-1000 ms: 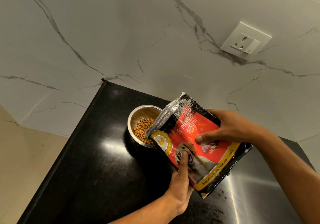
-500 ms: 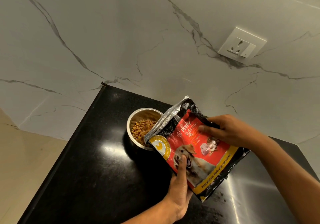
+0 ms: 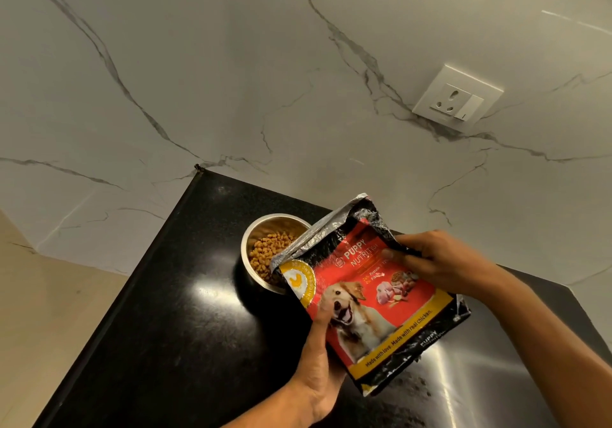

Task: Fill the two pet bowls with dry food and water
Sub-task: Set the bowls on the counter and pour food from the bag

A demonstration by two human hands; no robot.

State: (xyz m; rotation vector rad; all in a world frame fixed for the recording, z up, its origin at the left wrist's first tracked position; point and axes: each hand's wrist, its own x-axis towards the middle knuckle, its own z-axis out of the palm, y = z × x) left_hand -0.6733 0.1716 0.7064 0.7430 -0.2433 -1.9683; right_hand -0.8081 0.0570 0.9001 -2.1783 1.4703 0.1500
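A steel pet bowl (image 3: 246, 251) stands on the black counter (image 3: 172, 328), partly filled with brown kibble (image 3: 266, 250). A red and black puppy food bag (image 3: 371, 292) is held tilted just right of the bowl, its open foil mouth over the bowl's right rim. My left hand (image 3: 319, 361) grips the bag's lower left edge from below, thumb on the dog picture. My right hand (image 3: 437, 260) holds the bag's upper right side. Only one bowl is in view.
A white marble wall (image 3: 231, 80) rises behind the counter, with a white socket and switch plate (image 3: 457, 99) at the right. The counter's left edge drops to a beige floor (image 3: 43, 311). Dark crumbs or specks (image 3: 414, 384) lie on the counter under the bag.
The bag has tipped back a little toward upright, and my right hand has slid up toward its top edge. More kibble lies in the bowl than a second ago.
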